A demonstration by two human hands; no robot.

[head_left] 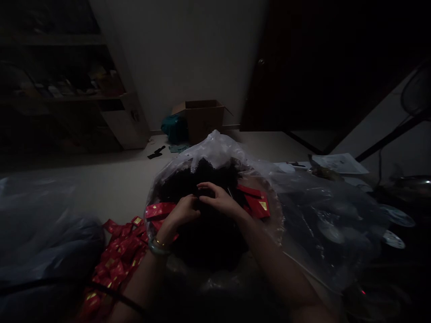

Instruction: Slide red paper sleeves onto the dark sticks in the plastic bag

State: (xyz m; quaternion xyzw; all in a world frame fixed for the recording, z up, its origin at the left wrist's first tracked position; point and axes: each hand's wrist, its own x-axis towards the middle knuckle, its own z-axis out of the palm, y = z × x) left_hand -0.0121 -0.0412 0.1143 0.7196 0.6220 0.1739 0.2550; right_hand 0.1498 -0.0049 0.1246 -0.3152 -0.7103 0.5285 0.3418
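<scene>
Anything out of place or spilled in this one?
Slightly untidy: a crumpled black item lies loose on the floor near the cabinet, as if dropped. Red packets are heaped loosely beside the plastic-lined container. Too dark to rule out damage.

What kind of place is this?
Likely a room in a home, though the dim light makes it hard to be sure: cluttered shelves, a dark door with a round knob, and an open box by the wall.
</scene>
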